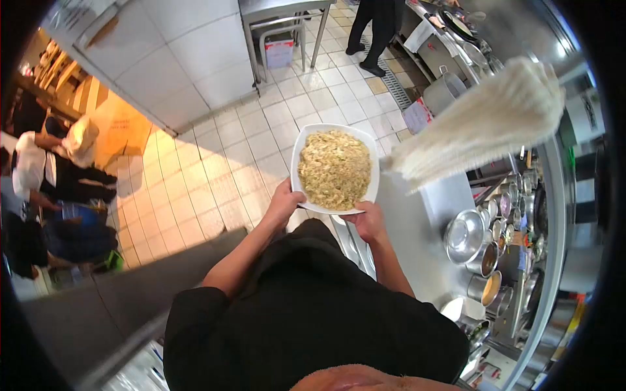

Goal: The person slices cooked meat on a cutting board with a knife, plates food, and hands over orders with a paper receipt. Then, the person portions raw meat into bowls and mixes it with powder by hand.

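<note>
Both of my hands hold a white square plate heaped with what looks like fried rice, out in front of my body. My left hand grips the near left corner, thumb over the rim. At the near right edge, my right hand has its thumb on the rim as well. The fingers of both hands are mostly hidden under the plate. Just right of the plate, a steel counter runs along my right side.
A whitish cloth hangs at the upper right, near the plate. Metal bowls and several pots line the counter's far side. A person in dark trousers stands ahead on the tiled floor. People are at the left, one in a white top.
</note>
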Demonstrator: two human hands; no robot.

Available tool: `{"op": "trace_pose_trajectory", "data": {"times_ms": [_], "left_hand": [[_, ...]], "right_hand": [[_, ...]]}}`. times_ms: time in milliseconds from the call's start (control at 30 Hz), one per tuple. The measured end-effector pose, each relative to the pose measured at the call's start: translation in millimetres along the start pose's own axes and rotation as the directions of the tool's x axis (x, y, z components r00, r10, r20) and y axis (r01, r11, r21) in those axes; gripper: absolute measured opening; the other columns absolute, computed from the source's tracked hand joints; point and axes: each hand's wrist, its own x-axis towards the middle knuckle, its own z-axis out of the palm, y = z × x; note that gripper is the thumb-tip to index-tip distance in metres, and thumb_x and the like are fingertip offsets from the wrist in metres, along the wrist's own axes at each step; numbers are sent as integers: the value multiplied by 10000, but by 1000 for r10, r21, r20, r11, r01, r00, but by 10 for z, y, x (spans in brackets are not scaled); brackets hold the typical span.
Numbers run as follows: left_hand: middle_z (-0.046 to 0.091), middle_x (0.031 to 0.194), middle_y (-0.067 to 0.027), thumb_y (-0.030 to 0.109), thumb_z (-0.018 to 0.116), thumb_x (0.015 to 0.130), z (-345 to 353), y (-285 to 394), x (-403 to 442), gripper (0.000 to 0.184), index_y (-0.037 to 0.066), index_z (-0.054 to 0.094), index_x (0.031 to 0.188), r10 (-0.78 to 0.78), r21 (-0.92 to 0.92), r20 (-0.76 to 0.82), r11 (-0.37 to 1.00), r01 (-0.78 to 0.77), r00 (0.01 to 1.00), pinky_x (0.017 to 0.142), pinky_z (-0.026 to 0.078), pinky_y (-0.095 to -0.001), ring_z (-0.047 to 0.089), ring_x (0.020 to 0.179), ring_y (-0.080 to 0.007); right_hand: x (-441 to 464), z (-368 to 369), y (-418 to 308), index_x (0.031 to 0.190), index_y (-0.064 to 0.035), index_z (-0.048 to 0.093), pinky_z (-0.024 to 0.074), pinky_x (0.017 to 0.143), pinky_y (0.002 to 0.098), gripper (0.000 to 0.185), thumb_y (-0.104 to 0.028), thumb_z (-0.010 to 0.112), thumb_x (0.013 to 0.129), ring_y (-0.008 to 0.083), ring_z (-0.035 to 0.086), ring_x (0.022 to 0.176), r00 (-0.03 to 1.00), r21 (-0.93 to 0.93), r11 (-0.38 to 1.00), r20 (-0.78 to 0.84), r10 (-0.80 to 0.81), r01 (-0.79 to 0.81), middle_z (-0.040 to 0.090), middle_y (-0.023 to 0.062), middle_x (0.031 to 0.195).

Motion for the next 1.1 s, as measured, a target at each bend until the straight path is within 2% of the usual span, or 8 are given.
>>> {"op": "trace_pose_trajectory", "data": {"times_ms": [100,267,367,533,733,900,1067,1100], "left_hand": [[627,1046,-109,-80,508,686,67,639,857,502,-60,519,1188,-76,-20,55,997,78,996,824,489,-317,613,946,-208],[622,1077,-153,-63,494,714,30,1538,2549,481,-63,491,1195,-139,-29,116,989,143,983,799,545,-393,640,938,-269],[625,1085,-175,-17,498,731,-128,2121,3352,464,-74,489,1191,-116,-69,129,990,126,985,768,568,-438,649,940,-305],[621,1069,-207,20,489,754,-315,2850,4529,432,-100,497,1168,-34,-106,106,993,45,994,745,559,-440,643,895,-318],[616,1002,-219,9,456,779,-901,4114,6718,346,-123,507,1094,90,-260,44,963,-76,995,690,530,-433,625,816,-314],[604,967,-242,16,436,825,-1368,4852,8777,289,-134,485,1068,165,-275,-80,944,-181,983,745,539,-439,625,812,-326],[597,1008,-249,3,432,835,-1946,5380,10389,252,-110,490,1052,185,-311,-149,924,-224,971,717,557,-461,638,814,-339],[597,1023,-240,6,440,836,-2043,5456,10653,274,-107,488,1080,179,-317,-164,922,-224,970,724,556,-465,637,817,-338]], "right_hand": [[601,308,-504,1257,55,478,582,791,466,463,-120,531,832,311,656,993,998,46,997,-4,-67,67,626,185,1142],[2148,551,-1076,1346,-22,407,522,866,481,554,-444,372,989,326,608,1083,989,58,989,53,-138,135,593,189,1223],[2997,810,-1403,1365,-1,369,523,870,465,577,-442,389,994,337,610,1073,974,285,955,181,-134,79,560,224,1241],[3902,636,-1663,1315,-57,436,545,814,400,468,-337,530,952,309,630,1015,996,40,996,-24,-80,81,576,207,1186],[4642,438,-1560,1255,-57,493,525,816,399,427,-329,555,931,293,615,987,932,153,988,-360,34,23,584,169,1167],[4780,86,-1060,1287,-51,459,501,851,408,473,-349,560,933,313,570,1086,701,245,959,-709,77,142,573,163,1200],[4717,463,-569,1275,-84,453,491,830,423,467,-378,559,929,264,601,979,414,385,846,-883,221,369,585,140,1158],[4798,454,-461,1270,-86,456,491,830,429,453,-377,549,935,266,601,980,506,392,866,-839,198,311,584,139,1160]]}}
